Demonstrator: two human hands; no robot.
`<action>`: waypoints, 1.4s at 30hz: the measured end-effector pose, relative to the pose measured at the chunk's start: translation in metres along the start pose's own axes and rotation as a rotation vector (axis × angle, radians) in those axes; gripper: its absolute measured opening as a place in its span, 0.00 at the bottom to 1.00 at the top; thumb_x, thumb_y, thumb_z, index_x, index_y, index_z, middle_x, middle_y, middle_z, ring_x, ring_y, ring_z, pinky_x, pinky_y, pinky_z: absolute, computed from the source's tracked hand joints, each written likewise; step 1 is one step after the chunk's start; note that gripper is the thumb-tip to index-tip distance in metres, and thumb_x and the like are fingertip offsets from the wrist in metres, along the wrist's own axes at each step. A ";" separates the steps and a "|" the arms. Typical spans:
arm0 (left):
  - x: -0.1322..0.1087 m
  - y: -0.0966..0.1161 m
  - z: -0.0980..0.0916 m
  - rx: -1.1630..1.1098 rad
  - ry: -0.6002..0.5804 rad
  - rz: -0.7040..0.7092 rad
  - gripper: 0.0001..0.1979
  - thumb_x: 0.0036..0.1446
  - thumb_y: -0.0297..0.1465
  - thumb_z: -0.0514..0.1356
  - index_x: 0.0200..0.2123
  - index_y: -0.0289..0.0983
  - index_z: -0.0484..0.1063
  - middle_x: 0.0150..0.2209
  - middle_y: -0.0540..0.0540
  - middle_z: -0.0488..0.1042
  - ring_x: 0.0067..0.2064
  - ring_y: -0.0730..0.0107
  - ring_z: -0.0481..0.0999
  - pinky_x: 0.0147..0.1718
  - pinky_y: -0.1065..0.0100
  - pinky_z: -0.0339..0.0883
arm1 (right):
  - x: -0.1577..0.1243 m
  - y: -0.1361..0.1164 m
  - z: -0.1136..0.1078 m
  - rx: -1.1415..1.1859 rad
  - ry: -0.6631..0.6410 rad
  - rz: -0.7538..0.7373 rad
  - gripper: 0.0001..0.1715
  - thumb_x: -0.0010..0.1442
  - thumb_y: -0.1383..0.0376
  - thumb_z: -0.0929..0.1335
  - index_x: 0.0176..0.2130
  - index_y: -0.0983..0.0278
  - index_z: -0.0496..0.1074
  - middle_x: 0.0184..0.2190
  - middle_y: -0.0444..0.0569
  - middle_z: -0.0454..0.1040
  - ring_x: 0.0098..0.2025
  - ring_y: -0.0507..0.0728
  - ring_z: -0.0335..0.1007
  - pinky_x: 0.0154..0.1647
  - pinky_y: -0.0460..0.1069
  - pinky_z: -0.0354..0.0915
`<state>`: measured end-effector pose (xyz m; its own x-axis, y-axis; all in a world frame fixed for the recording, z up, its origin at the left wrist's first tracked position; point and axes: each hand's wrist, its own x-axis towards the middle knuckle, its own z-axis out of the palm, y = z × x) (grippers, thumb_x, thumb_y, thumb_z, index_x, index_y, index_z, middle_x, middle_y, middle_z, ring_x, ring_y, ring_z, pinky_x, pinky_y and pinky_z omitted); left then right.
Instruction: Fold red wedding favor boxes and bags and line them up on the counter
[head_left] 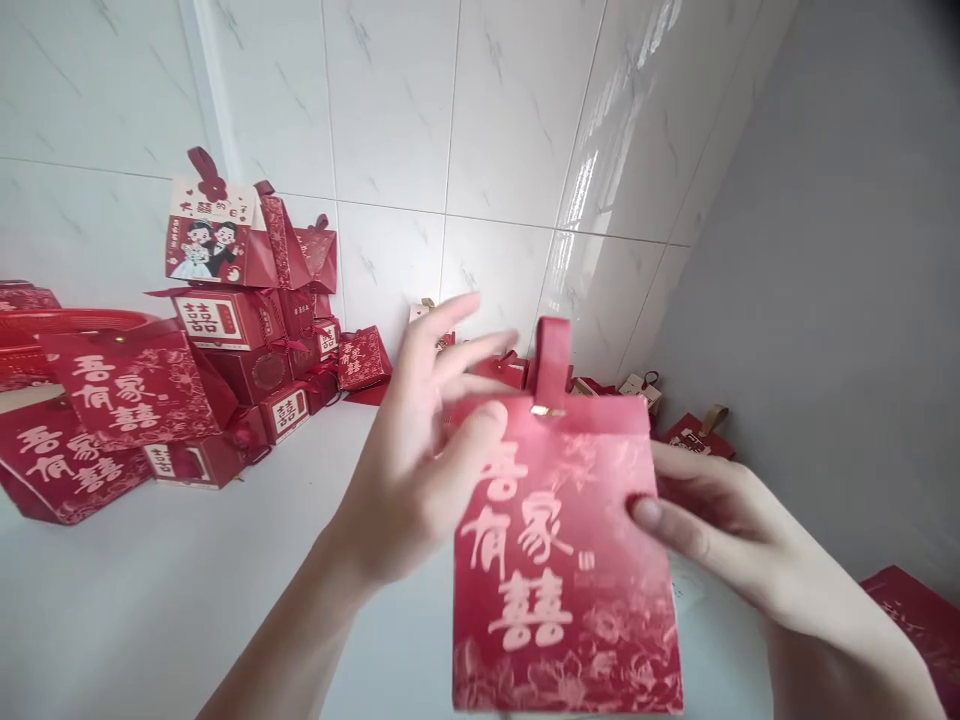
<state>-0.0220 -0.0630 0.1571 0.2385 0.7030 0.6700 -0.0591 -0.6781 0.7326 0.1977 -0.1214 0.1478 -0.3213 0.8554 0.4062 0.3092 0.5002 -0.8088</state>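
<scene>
A red wedding gift box (555, 560) with pale Chinese characters, a flower print and a ribbon loop (553, 360) at its folded top stands upright before me. My right hand (727, 530) holds its right edge, thumb on the front and fingers behind. At the upper left corner, my left hand (435, 440) has its fingers spread and raised, slightly blurred. Its thumb overlaps the box front; I cannot tell whether it presses on it. A small metallic piece (547, 411) shows at the foot of the ribbon loop.
Red gift boxes (232, 320) are stacked at the left on the white table (187, 590), beside a red basket-like rim (82, 320). More boxes (697, 435) stand along the tiled wall (390, 120). Another red box (919, 620) lies at the right edge.
</scene>
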 end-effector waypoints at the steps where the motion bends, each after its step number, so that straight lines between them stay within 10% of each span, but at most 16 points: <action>1: 0.003 -0.004 -0.002 -0.032 0.018 -0.026 0.28 0.58 0.32 0.54 0.61 0.48 0.54 0.58 0.43 0.66 0.52 0.56 0.72 0.45 0.58 0.71 | 0.002 0.004 -0.001 0.030 0.083 0.003 0.13 0.61 0.59 0.67 0.44 0.63 0.74 0.32 0.50 0.75 0.30 0.56 0.73 0.30 0.49 0.74; 9: 0.014 -0.026 -0.003 -0.088 -0.144 -0.223 0.37 0.56 0.48 0.56 0.64 0.40 0.48 0.63 0.38 0.57 0.61 0.52 0.61 0.56 0.51 0.60 | 0.029 0.034 -0.011 0.462 0.685 -0.148 0.08 0.60 0.60 0.66 0.32 0.61 0.72 0.28 0.46 0.73 0.32 0.55 0.74 0.29 0.45 0.74; 16: 0.006 -0.029 0.030 0.011 -0.110 -0.116 0.39 0.54 0.37 0.62 0.64 0.45 0.45 0.58 0.42 0.64 0.56 0.58 0.67 0.54 0.56 0.63 | 0.041 0.042 0.012 0.875 0.416 0.065 0.10 0.61 0.66 0.63 0.42 0.64 0.71 0.37 0.50 0.76 0.40 0.58 0.75 0.35 0.51 0.77; 25: 0.007 -0.024 0.027 -0.024 -0.039 -0.105 0.34 0.53 0.33 0.63 0.60 0.46 0.52 0.53 0.44 0.68 0.48 0.63 0.73 0.47 0.60 0.68 | 0.048 0.044 0.034 1.055 0.340 0.086 0.10 0.58 0.68 0.68 0.43 0.63 0.72 0.40 0.47 0.77 0.41 0.53 0.75 0.40 0.44 0.74; 31: 0.005 -0.020 0.030 0.007 0.081 -0.144 0.55 0.38 0.37 0.72 0.63 0.46 0.40 0.58 0.37 0.60 0.54 0.50 0.68 0.46 0.54 0.70 | 0.044 0.044 0.038 1.039 0.245 0.155 0.08 0.61 0.67 0.65 0.38 0.67 0.73 0.32 0.48 0.77 0.35 0.55 0.76 0.37 0.47 0.76; 39: 0.014 -0.025 0.014 0.112 0.204 -0.086 0.17 0.53 0.46 0.60 0.38 0.39 0.66 0.41 0.44 0.71 0.48 0.57 0.71 0.43 0.60 0.68 | 0.047 0.051 0.043 1.254 0.224 0.258 0.09 0.64 0.69 0.63 0.41 0.67 0.72 0.31 0.47 0.77 0.30 0.50 0.75 0.34 0.42 0.74; 42: 0.018 -0.028 0.010 -0.113 0.169 -0.078 0.19 0.61 0.47 0.49 0.38 0.39 0.69 0.37 0.45 0.72 0.42 0.62 0.73 0.37 0.64 0.70 | 0.047 0.050 0.044 1.332 0.250 0.281 0.10 0.65 0.71 0.61 0.41 0.68 0.71 0.32 0.48 0.77 0.34 0.50 0.76 0.36 0.43 0.75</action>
<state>-0.0061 -0.0340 0.1476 0.0811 0.7851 0.6141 -0.1578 -0.5982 0.7856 0.1590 -0.0623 0.1077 -0.1800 0.9770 0.1142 -0.7889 -0.0740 -0.6101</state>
